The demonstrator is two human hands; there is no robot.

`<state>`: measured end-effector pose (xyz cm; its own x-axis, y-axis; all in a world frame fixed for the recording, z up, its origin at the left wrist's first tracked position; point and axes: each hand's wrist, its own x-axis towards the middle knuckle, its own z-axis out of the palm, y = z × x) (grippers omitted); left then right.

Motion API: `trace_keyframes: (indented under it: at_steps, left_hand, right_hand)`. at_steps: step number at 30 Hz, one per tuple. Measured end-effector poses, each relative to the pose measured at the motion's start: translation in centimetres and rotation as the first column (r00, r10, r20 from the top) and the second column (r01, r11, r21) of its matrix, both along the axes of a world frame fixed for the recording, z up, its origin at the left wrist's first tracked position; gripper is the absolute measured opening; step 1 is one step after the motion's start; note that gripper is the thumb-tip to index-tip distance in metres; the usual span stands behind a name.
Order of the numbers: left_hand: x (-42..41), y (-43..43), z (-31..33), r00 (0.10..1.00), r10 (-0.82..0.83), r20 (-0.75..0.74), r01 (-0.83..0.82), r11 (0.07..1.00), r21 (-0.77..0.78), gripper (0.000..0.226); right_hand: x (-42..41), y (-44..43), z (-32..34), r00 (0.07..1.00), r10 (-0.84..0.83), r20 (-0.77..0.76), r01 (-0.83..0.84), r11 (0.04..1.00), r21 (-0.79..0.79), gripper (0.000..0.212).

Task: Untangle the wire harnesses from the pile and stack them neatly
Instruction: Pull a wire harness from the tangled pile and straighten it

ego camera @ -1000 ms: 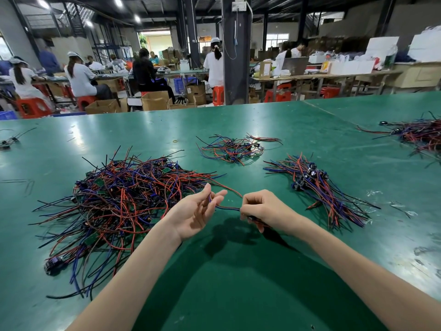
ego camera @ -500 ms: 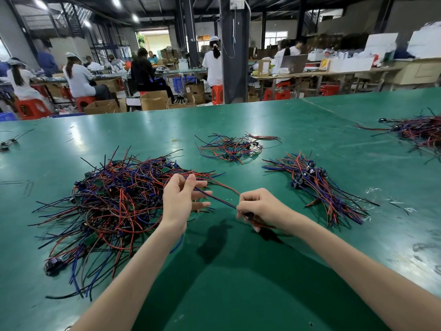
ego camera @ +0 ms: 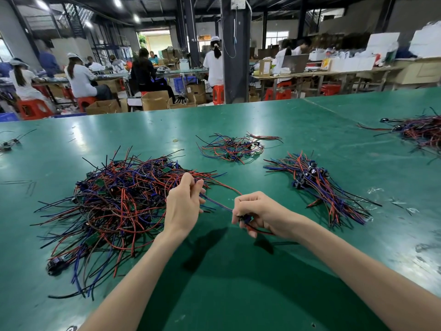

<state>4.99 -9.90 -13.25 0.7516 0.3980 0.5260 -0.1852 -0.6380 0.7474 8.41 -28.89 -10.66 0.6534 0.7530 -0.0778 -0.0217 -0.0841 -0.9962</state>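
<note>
A wire harness (ego camera: 218,203) runs slantwise between both hands. The left hand (ego camera: 182,206) pinches its wires at the right edge of the tangled pile (ego camera: 114,201) — the right hand (ego camera: 260,212) grips its connector end, nearer the sorted stack (ego camera: 319,187) further right.

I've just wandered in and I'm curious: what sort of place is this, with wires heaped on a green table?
Most likely a factory assembly hall. A tangled pile of wire harnesses lies on a long green table, and behind it workers in caps sit at benches among cardboard boxes.
</note>
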Motion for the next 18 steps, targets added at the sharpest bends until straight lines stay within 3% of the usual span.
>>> trace_keyframes:
  at_steps: [3,6,9,11,14,18]
  left_hand:
    - [0.1,0.0,0.0,1.000,0.006,0.002,-0.006,1.000,-0.026,0.029]
    - [0.3,0.2,0.4,1.000,0.020,0.002,-0.018,0.954,-0.301,0.031]
    - [0.4,0.1,1.0,0.999,-0.040,0.019,0.043,0.797,-0.603,0.032]
    - [0.3,-0.1,1.4,0.994,-0.083,0.065,0.104,0.689,-0.717,0.030]
    - [0.3,-0.5,1.7,0.989,-0.104,0.104,0.147,0.611,-0.778,0.030]
    - [0.2,-0.6,1.5,0.990,-0.102,0.099,0.141,0.622,-0.770,0.029]
  right_hand:
    - [-0.2,0.0,0.1,1.000,-0.024,0.010,0.025,0.999,-0.026,0.037]
    - [0.1,0.1,0.0,0.990,-0.130,0.047,0.133,0.988,-0.077,0.041]
    - [0.6,0.2,-0.1,0.977,-0.204,0.063,0.211,0.968,-0.136,0.032]
    - [0.7,0.3,-0.2,0.969,-0.227,0.094,0.241,0.953,-0.182,0.025]
    - [0.9,0.1,-0.3,0.959,-0.251,0.128,0.274,0.937,-0.217,0.023]
    - [0.9,0.1,-0.4,0.962,-0.243,0.124,0.265,0.940,-0.213,0.021]
